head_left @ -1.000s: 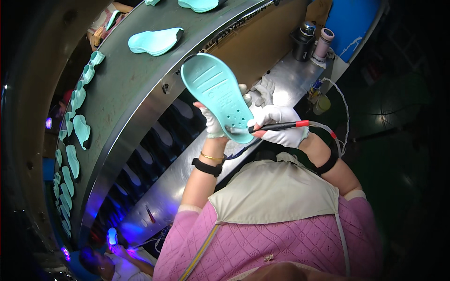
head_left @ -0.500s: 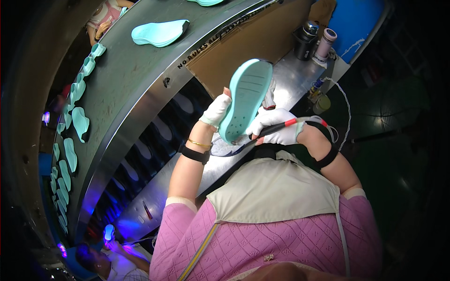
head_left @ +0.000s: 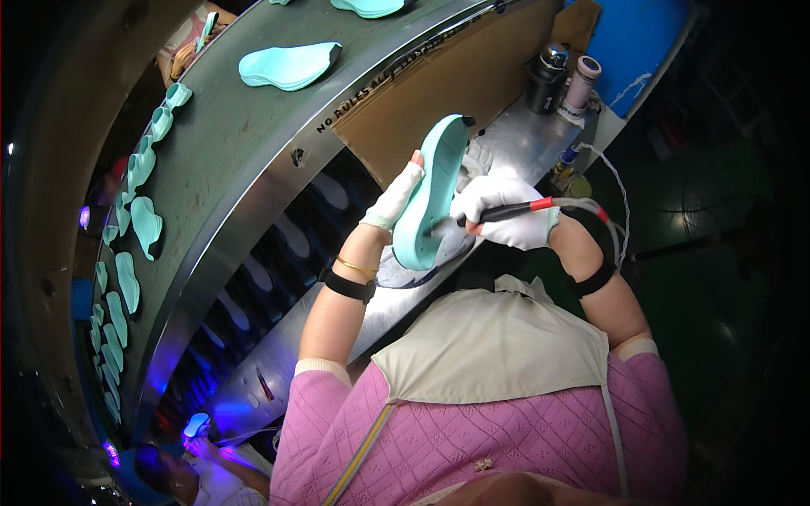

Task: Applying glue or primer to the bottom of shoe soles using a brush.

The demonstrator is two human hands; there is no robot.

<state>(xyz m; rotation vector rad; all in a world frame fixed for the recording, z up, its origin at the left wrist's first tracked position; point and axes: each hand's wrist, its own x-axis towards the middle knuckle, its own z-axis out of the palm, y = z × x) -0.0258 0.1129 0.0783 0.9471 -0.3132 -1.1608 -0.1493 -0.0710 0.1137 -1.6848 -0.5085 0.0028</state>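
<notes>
My left hand (head_left: pixel 395 201), in a white glove with bare fingertips, is closed on the left edge of a turquoise shoe sole (head_left: pixel 415 229). The sole stands tilted over the bench, its face turned partly to the right, with small holes near its lower end. In my right hand (head_left: pixel 516 226), also gloved, is a black-handled brush (head_left: pixel 496 212) with red bands, a thin tube running from its back end. Its bristly tip is at the lower part of the sole; whether it touches is hard to tell. Below lies a pale, dark-edged item, partly hidden.
Beyond the metal bench (head_left: pixel 515 139) curves a green conveyor belt (head_left: pixel 211 160) carrying several turquoise soles (head_left: pixel 287 66). A black flask (head_left: pixel 547 80) and a pink flask (head_left: pixel 582 83) stand at the bench's far right. Co-workers sit at the lower left and upper left, each holding a sole.
The sole has turned, showing less of its face and more of its side. My right hand with the brush has shifted slightly right and up, the brush tip now higher on the sole.
</notes>
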